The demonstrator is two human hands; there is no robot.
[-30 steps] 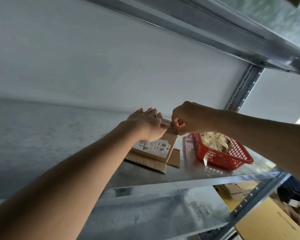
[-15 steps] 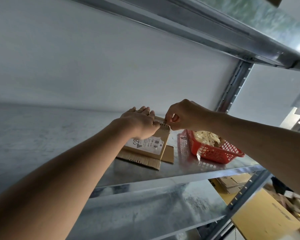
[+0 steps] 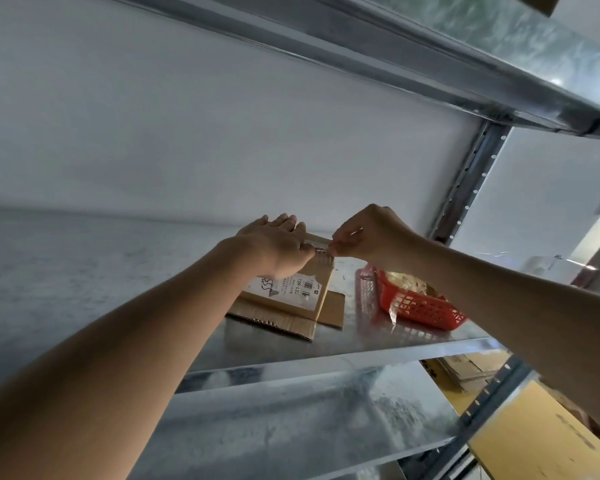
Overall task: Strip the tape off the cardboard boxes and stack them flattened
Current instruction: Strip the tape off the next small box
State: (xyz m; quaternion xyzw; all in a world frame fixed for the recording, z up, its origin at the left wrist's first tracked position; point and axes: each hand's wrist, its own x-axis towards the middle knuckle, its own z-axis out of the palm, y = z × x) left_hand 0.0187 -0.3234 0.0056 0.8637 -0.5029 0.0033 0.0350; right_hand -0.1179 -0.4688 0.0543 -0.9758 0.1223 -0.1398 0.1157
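Pulling rightward, my right hand (image 3: 368,237) has drawn the clear tape strip (image 3: 321,250) further off the small flattened brown cardboard box (image 3: 291,289); my left hand (image 3: 278,247) presses it flat on the grey metal shelf (image 3: 378,344), fingers straight, anchoring against the peel.

A storeroom or warehouse is being shown: bare galvanized metal shelves (image 3: 378,344) are being carried on perforated steel uprights (image 3: 465,188) against a plain white wall (image 3: 187,133), and flattened cardboard (image 3: 465,372) is being kept stacked below.
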